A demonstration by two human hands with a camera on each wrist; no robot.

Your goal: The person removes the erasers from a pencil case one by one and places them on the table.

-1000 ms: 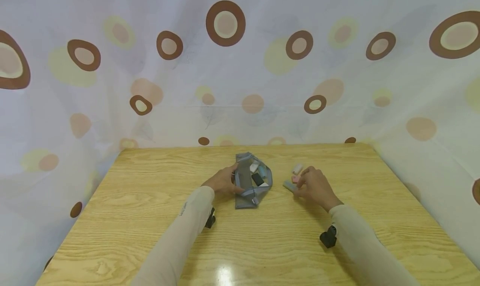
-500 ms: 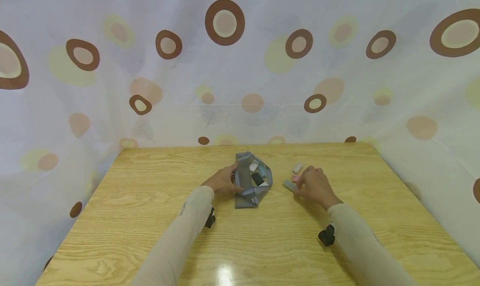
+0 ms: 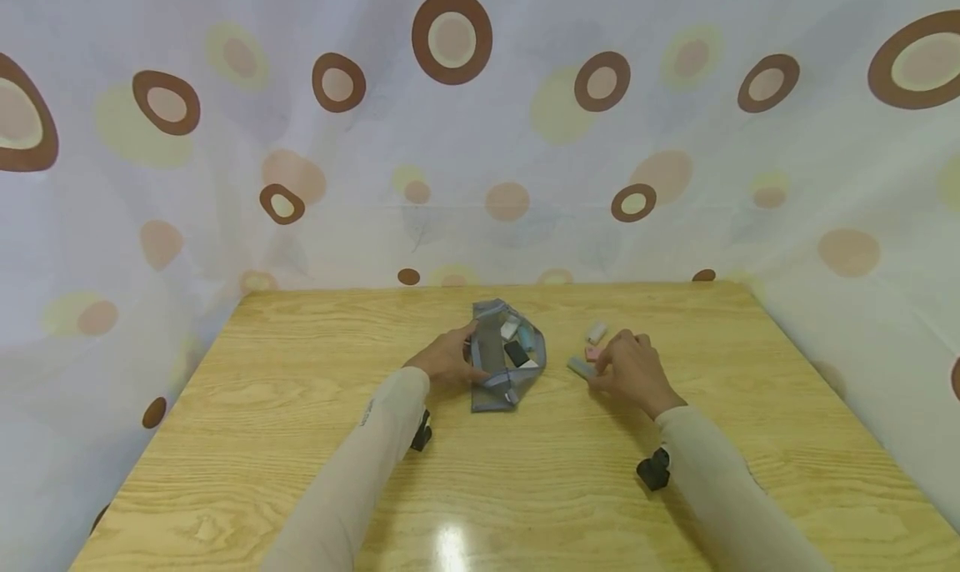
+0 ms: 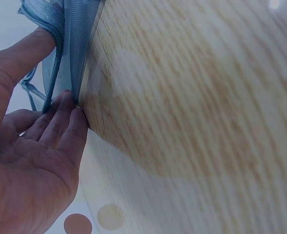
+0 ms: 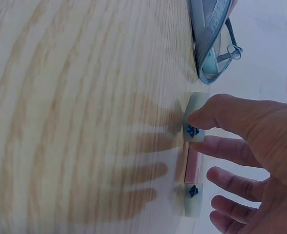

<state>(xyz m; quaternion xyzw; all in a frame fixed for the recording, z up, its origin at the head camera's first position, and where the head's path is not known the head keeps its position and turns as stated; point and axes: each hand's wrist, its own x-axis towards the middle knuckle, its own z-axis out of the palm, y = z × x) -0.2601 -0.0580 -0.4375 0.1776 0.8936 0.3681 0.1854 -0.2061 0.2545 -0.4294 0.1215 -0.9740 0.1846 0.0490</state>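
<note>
A grey-blue mesh zip pouch [image 3: 491,351] lies open on the table. My left hand [image 3: 448,360] holds it at its left side, thumb and fingers spread across the edge. Inside the pouch show a black block [image 3: 517,354], white pieces and a light blue one [image 3: 526,338]. To the right, my right hand [image 3: 635,375] pinches a small pale green block [image 5: 196,103] with a blue printed figure, between thumb and index finger, low at the tabletop. Beside it lie a pink block [image 5: 193,165] and a whitish block [image 3: 596,333], near the other fingers.
The wooden table [image 3: 495,489] ends at a pale curtain [image 3: 510,138] with brown and yellow circles, which rises at the back and both sides. A pull ring [image 5: 235,51] hangs from the pouch zip in the right wrist view.
Both hands, the pouch and the blocks keep their places. Only the head view has tilted slightly downward.
</note>
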